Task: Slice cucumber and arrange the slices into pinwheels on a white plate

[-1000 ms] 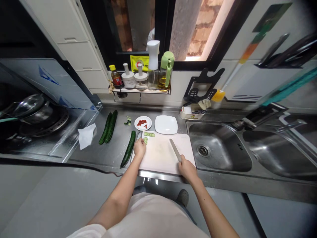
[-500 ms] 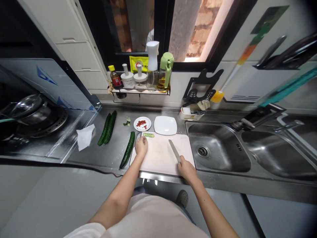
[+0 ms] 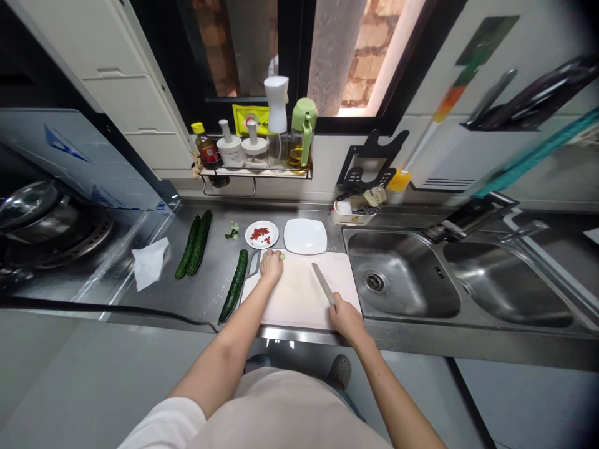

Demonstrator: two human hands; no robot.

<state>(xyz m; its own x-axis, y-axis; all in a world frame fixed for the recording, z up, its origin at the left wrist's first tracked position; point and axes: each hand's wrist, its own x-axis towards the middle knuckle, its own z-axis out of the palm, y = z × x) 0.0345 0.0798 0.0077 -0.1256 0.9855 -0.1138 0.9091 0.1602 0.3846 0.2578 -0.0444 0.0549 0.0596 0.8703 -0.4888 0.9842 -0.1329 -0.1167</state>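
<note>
My right hand (image 3: 346,317) is wrapped round the handle of a knife (image 3: 322,282), its blade slanting up and left just above or on the white cutting board (image 3: 299,299). My left hand (image 3: 271,267) is at the board's upper left corner, fingers curled over the row of cucumber slices (image 3: 282,256). Only a bit of pale green shows beside the fingertips; the hand covers the others. Left of the board lies a whole cucumber (image 3: 234,285). Behind the board stand a plate of chopped red pieces (image 3: 261,235) and a bare white plate (image 3: 305,236).
Two more cucumbers (image 3: 194,243) lie to the left, near a white paper (image 3: 150,262) and some green trimmings (image 3: 233,231). A double sink (image 3: 402,274) is on the right. Seasoning bottles stand on a wall rack (image 3: 257,173). A pot (image 3: 37,215) sits on the stove.
My left hand has moved up onto the row of cucumber slices, closing over it. The knife stays in my right hand over the board. The whole view has shifted slightly.
</note>
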